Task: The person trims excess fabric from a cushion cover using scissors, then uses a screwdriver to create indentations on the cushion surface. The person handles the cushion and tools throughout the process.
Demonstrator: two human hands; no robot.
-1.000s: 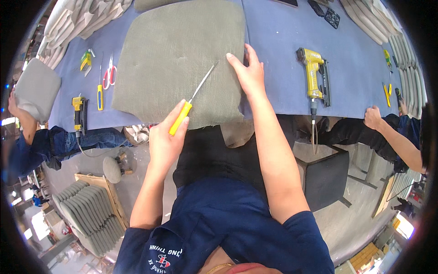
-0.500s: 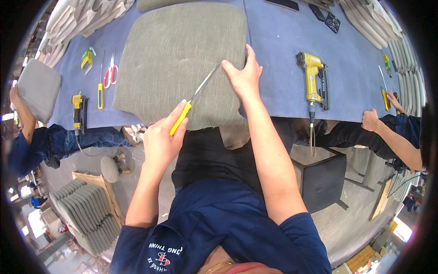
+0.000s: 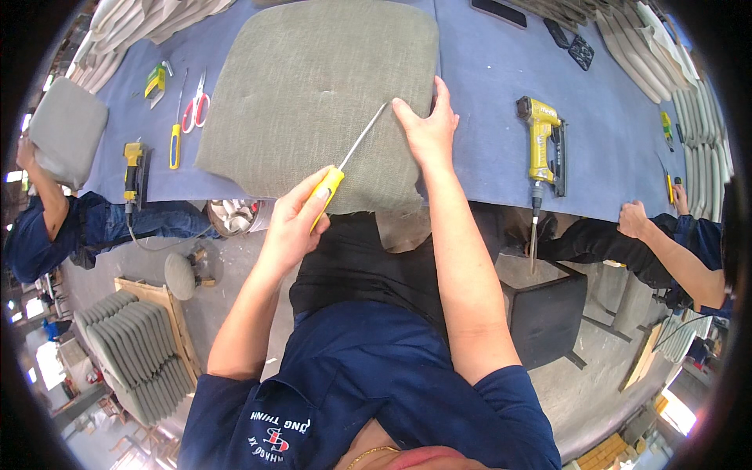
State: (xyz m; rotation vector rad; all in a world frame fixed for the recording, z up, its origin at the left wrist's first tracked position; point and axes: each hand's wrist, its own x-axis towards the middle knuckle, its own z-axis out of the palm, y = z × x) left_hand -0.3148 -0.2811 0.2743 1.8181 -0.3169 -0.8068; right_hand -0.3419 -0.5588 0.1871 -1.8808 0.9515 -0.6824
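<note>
A square grey-green fabric seat cushion (image 3: pixel 313 86) lies on the blue-covered workbench (image 3: pixel 486 70) in front of me. My left hand (image 3: pixel 294 219) grips the yellow handle of a long screwdriver (image 3: pixel 345 160). Its metal shaft slants up to the right, and the tip meets the cushion beside my right hand. My right hand (image 3: pixel 427 129) presses flat on the cushion's near right corner, fingers spread.
A yellow pneumatic stapler (image 3: pixel 540 149) lies right of the cushion. Red-handled scissors (image 3: pixel 196 106), a yellow-handled tool (image 3: pixel 174 145) and another stapler (image 3: pixel 133 168) lie left. Other people work at both bench ends; the left one holds a grey cushion (image 3: pixel 66 129). Cushions (image 3: pixel 133 352) are stacked on the floor.
The screwdriver tip has swung to the right, closing in on my right hand. My right hand stays pressed on the cushion corner.
</note>
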